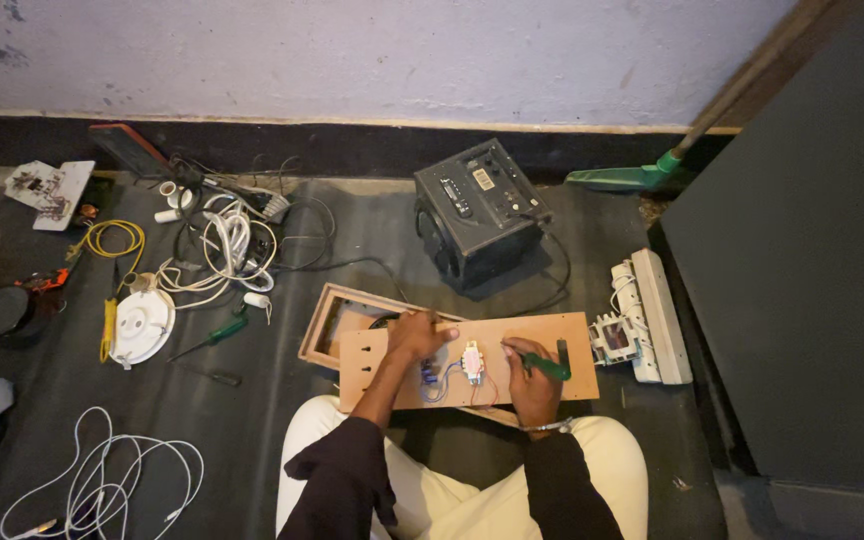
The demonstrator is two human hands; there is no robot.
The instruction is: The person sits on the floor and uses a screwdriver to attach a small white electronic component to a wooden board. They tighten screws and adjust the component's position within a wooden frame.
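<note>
Hands: left (417,335) flat on board (512,335); right (532,375) gripping screwdriver (548,367).

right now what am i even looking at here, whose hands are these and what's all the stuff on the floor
This is one view from a camera worn on a person's head, looking down at their own lap and hands as they sit on a dark floor. The left hand rests on a brown board carrying a small wired part. The right hand holds a green-handled screwdriver against the board. Around them lie a black box-like device, white cables, a white power strip and another green screwdriver.
</note>
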